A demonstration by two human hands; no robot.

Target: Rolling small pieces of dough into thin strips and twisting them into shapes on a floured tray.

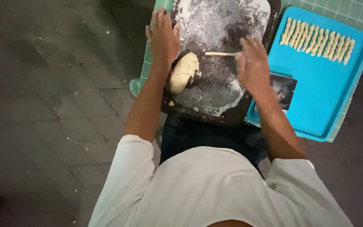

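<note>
Grip: right hand (253, 63) lies with fingers spread and palm down on the right end of a thin pale rolled strip of dough (221, 54), pinching nothing; the hand is blurred.
Left hand: left hand (163, 37) rests flat, fingers straight and close together, on the far-left edge of the board, gripping nothing, just beyond the dough lump.
Dough strip: lies across the middle of the board, running left to right, its right end under the right hand's fingers.
Dough lump: a pale cream oblong lump of dough (183, 71) sits on the left side of the board, near the left wrist.
Board: a dark rectangular work board dusted with white flour (221, 23) lies in front of the person, above the lap.
Tray: a bright blue rectangular plastic tray (320, 92) sits right of the board, its near-left corner touching it.
Twists: a row of pale twisted dough sticks (316, 40) lies side by side along the tray's far edge.
Dark square: a small dark flour-smeared square plate (284, 89) sits at the tray's left side, beside the right wrist.
Underlay: a green gridded cutting mat (353, 10) shows beneath board and tray.
Surroundings: grey paved ground (55, 84) to the left; the person wears a white short-sleeved shirt (206, 189).
</note>
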